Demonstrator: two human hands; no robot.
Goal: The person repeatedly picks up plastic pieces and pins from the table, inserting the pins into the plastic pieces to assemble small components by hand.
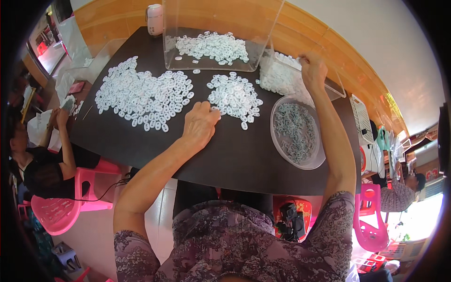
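Patterned shirt (225, 244): purple.
Small white oval-piece pile (233, 96): mid dark table (225, 157).
Left hand (200, 124): fingers curled at pile's edge; grip can't tell.
Right hand (314, 73): fingers bent at clear container (334, 90); grip can't tell.
Pink can (155, 19): print unreadable.

Fairly bright indoors; daylight blows out the opening (426, 216) at lower right, white pieces (143, 94) look nearly washed out, dark surface (235, 160) softly lit, straight edges bowing toward black fisheye rim.
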